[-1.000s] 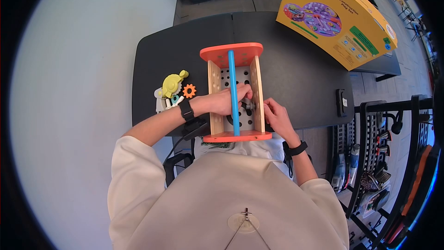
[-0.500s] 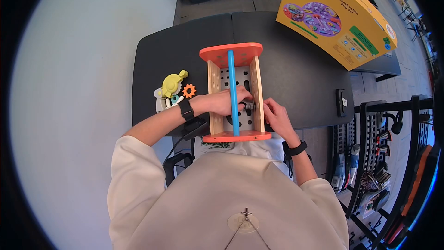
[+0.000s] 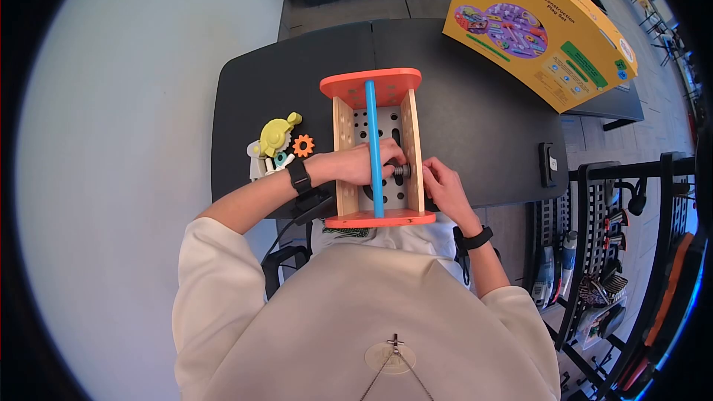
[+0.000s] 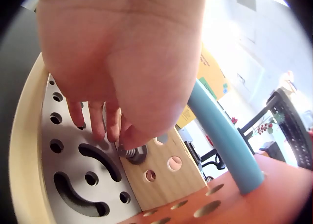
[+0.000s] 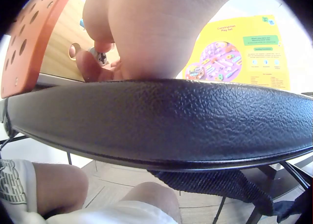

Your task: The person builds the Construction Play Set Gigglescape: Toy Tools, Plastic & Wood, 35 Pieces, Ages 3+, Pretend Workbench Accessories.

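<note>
A toy toolbox with red ends (image 3: 371, 83), wooden sides (image 3: 414, 126) and a blue bar (image 3: 373, 126) stands on the table. My left hand (image 3: 364, 163) reaches under the bar into it, its thumb and fingers pinching a dark grey threaded bolt (image 3: 402, 171) at the right side panel. A dark nut (image 4: 139, 154) sits against that panel's inner face in the left wrist view. Outside the same panel, my right hand (image 3: 448, 187) pinches a small grey piece (image 5: 101, 57), mostly covered by its fingers in the right wrist view.
Left of the toolbox lie a yellow toy saw (image 3: 275, 136), an orange gear (image 3: 303, 145) and pale pieces (image 3: 256, 161). A large yellow box (image 3: 542, 37) stands at the back right. A black device (image 3: 548, 165) lies near the table's right edge.
My left fingers have shifted slightly around the bolt, and more of its thread shows. The toolbox and my right hand have hardly moved.
</note>
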Demonstrator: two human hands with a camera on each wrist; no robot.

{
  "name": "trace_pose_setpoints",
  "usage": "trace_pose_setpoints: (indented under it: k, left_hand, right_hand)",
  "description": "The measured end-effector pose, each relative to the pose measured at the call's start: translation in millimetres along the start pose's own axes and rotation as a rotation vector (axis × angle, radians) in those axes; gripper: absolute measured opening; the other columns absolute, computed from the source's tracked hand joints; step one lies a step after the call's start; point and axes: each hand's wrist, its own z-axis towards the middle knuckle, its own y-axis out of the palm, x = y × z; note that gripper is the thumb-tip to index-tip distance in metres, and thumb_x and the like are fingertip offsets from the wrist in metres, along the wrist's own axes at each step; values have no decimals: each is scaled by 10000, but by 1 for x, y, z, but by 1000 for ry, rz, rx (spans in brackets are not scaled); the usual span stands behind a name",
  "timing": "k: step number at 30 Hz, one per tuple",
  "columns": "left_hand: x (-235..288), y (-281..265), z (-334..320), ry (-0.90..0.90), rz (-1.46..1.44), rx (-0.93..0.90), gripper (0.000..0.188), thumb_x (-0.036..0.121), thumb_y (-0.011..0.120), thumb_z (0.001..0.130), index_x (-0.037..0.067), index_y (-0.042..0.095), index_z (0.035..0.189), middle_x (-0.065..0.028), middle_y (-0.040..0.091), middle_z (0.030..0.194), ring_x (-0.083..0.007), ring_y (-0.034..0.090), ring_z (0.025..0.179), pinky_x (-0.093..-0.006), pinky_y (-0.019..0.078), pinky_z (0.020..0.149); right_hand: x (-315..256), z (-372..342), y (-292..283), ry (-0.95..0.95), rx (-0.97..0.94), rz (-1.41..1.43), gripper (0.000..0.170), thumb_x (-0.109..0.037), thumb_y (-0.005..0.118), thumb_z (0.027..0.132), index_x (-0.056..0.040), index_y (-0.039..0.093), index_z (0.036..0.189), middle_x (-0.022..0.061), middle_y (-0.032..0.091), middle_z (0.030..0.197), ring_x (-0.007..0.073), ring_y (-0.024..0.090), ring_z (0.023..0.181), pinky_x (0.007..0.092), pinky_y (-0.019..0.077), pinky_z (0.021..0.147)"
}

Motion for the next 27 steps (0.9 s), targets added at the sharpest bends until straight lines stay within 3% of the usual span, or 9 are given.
trace_pose_setpoints:
  k: [7,13,22,27]
  left_hand:
    - [10,3,-1,-60,4,90,384,263,610,1060,-27,630,1310,-208,634,1216,-346,637,1151,-439,523,993]
    - [10,6,6,-69,159,36,362,277,627,1054,-37,680,1225,-209,682,1116,-377,649,1117,-468,516,989]
    - [16,6,12,-137,120,59,395,323,708,995,-37,687,1157,-185,715,1086,-357,684,1058,-452,548,918]
    - [8,12,12,-90,199,65,384,324,715,988,-40,702,1110,-197,720,1066,-362,685,1049,-456,548,915]
  right_hand:
    - [-6,0,0,25,-8,-15,308,-286,559,1107,1,657,1057,45,628,728,122,589,627,308,481,603]
    - [-12,-2,-3,46,-44,7,306,-275,536,1106,4,653,1057,57,637,730,135,600,630,318,487,607]
    - [-9,-1,-6,29,-95,-40,302,-270,540,1094,8,626,1014,78,633,713,166,604,628,345,489,610]
    - [-4,0,-5,7,-81,-65,340,-291,532,1099,12,621,973,90,633,701,194,608,626,362,484,612]
